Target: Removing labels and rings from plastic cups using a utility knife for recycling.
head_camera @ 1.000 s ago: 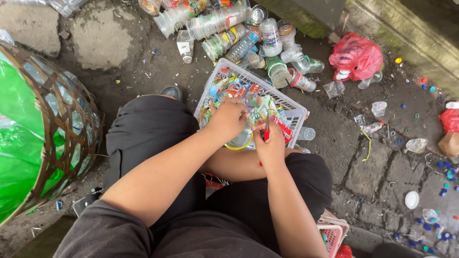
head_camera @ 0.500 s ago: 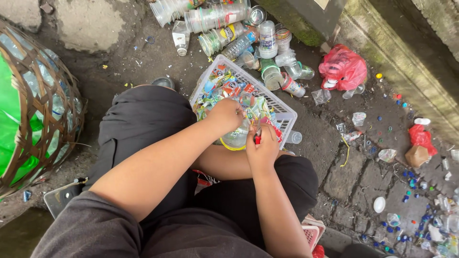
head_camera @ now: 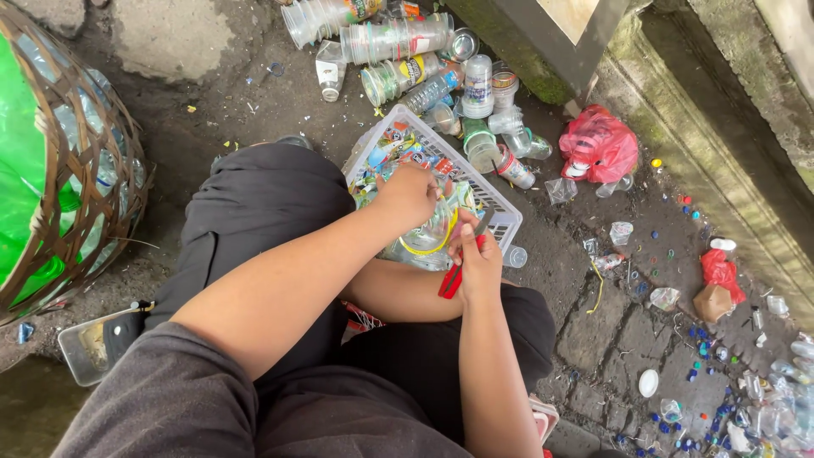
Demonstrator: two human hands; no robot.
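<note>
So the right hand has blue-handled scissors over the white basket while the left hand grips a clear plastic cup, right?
Not quite: the head view shows the scissors in the right hand have red handles, not blue. The rest holds: they are over the white basket, and the left hand grips a clear plastic cup.

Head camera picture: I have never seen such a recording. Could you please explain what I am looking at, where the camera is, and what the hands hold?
There is no machine here. A person wears the camera on the head, so you look down over their arms and black-clothed lap to the stone ground.

The left hand grips a clear plastic cup with a yellow rim, over a white basket full of colourful plastic scraps. The right hand holds red-handled scissors against the cup.

Beyond the basket lies a pile of clear cups and bottles. To the right are a red bag and scattered bottle caps. On the left stands a woven basket with a green lining.
</note>
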